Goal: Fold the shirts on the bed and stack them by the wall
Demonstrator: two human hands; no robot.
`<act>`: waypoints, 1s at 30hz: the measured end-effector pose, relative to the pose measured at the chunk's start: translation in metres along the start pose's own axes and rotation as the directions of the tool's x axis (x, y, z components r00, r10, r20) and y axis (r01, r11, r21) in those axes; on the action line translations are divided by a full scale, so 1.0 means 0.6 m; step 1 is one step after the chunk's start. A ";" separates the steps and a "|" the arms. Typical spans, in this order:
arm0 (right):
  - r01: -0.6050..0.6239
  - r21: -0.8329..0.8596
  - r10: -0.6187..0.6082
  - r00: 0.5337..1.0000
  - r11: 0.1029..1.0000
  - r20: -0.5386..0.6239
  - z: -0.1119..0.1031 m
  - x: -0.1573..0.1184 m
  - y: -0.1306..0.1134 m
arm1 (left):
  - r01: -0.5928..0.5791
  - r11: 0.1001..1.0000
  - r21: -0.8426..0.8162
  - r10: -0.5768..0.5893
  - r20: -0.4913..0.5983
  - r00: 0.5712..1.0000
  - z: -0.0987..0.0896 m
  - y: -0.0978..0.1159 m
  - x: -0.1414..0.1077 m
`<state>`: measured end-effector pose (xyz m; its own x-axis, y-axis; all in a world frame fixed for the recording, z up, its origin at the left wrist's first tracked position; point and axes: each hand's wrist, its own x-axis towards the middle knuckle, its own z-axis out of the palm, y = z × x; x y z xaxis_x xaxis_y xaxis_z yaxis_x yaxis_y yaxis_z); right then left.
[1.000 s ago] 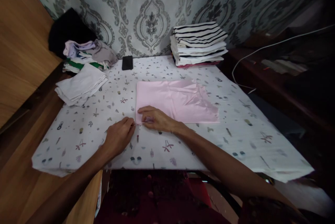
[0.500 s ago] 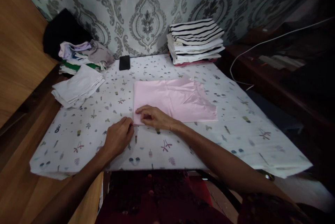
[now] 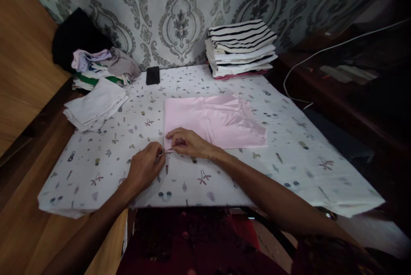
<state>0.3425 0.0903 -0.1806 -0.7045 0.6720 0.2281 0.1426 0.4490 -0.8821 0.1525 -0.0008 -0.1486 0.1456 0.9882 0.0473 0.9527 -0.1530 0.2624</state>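
Observation:
A folded pink cloth point(image 3: 189, 114) lies flat on the table, its left edge straight and its right end uneven and creased. My left hand point(image 3: 146, 165) is at the cloth's near left corner, fingers curled and closed on the corner. Over the same corner, my right hand point(image 3: 189, 142) rests on the cloth, thumb and index finger pinching it near the left edge. A small gap shows inside the curl of the left fingers.
The table has a patterned white cover point(image 3: 128, 172). Folded white cloths point(image 3: 96, 103) and heaped clothes point(image 3: 93, 63) lie at the left. A black phone-like object point(image 3: 153, 75) is at the back. A stack of folded clothes point(image 3: 240, 50) stands back right, near a white cable point(image 3: 285, 82).
The left thumb and index finger have parted slightly, showing a small gap. The right fingers have shifted a little at the cloth's corner. The cloth lies almost as before.

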 end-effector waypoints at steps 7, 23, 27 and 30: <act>-0.033 0.005 0.033 0.999 0.999 0.021 -0.004 0.000 -0.007 | -0.008 0.987 0.158 0.003 0.027 1.000 0.003 0.019 0.009; -0.029 0.122 0.033 0.999 0.992 -0.035 -0.007 -0.006 -0.001 | -0.200 0.978 0.067 0.190 0.127 0.974 -0.019 -0.019 0.006; -0.037 0.095 0.041 0.998 0.995 -0.042 -0.006 -0.006 -0.003 | -0.182 0.979 -0.087 0.190 0.084 0.978 -0.024 -0.026 0.010; -0.006 -0.014 0.005 0.999 1.000 -0.036 -0.007 -0.004 -0.010 | -0.195 0.974 -0.112 0.205 0.085 0.975 -0.031 -0.029 0.010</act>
<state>0.3462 0.0885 -0.1742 -0.6783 0.6950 0.2385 0.1564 0.4537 -0.8773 0.1319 0.0077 -0.1349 0.3596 0.9329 0.0181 0.8702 -0.3423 0.3544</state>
